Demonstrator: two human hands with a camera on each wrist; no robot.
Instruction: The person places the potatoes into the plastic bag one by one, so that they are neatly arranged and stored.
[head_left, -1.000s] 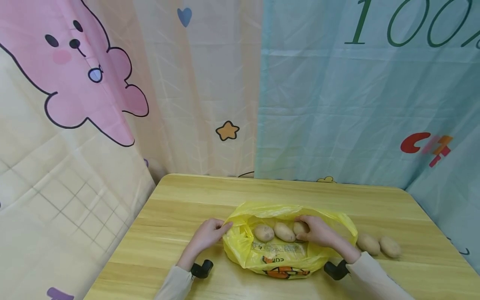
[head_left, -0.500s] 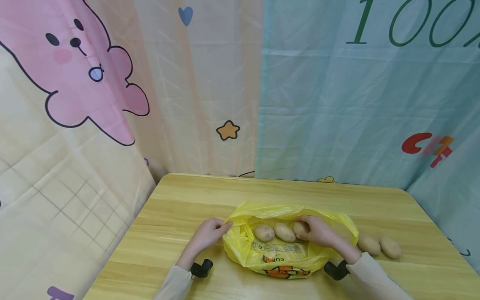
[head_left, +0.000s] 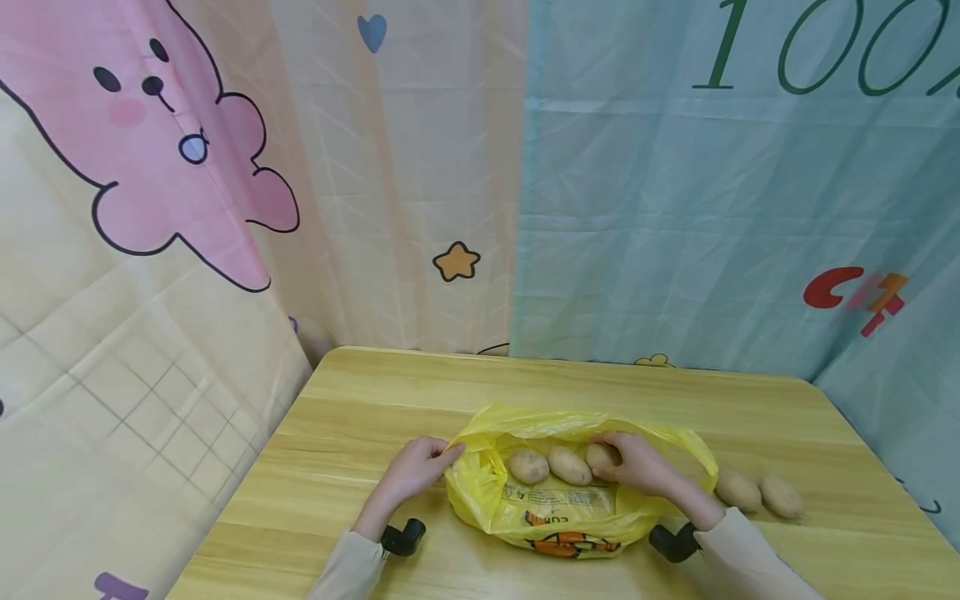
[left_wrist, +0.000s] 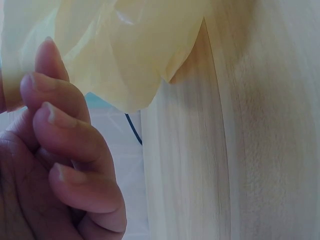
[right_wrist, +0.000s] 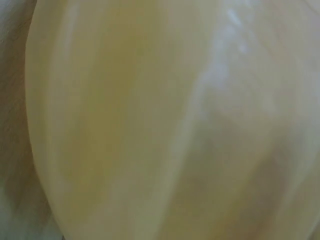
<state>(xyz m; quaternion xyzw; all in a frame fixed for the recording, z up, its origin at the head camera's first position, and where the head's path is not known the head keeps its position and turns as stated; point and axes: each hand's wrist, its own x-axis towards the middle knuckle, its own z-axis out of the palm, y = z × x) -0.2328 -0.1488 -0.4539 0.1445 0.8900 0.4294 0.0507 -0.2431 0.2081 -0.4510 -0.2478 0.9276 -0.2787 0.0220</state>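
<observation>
A thin yellow plastic bag (head_left: pixel 480 500) with printing lies on the table, its mouth spread wide. My left hand (head_left: pixel 416 468) pinches the left edge of its rim; in the left wrist view the fingers of that hand (left_wrist: pixel 75 150) are curled beside the film. Inside the bag, two potatoes, the left one (head_left: pixel 528 466) and the middle one (head_left: pixel 570 465), lie in a row. A third potato (head_left: pixel 602 457) sits at the right end of this row, and my right hand (head_left: pixel 636 461) grips it. Yellow film (right_wrist: pixel 150 120) fills the right wrist view and hides that hand.
Two more potatoes, one (head_left: pixel 738 489) near the bag's right side and another (head_left: pixel 781 496) farther right, rest on the wooden table (head_left: pixel 360 392). Behind the table hangs a printed curtain (head_left: pixel 390 208). A black wrist mount (head_left: pixel 403 537) is on the left wrist and another (head_left: pixel 673 542) on the right.
</observation>
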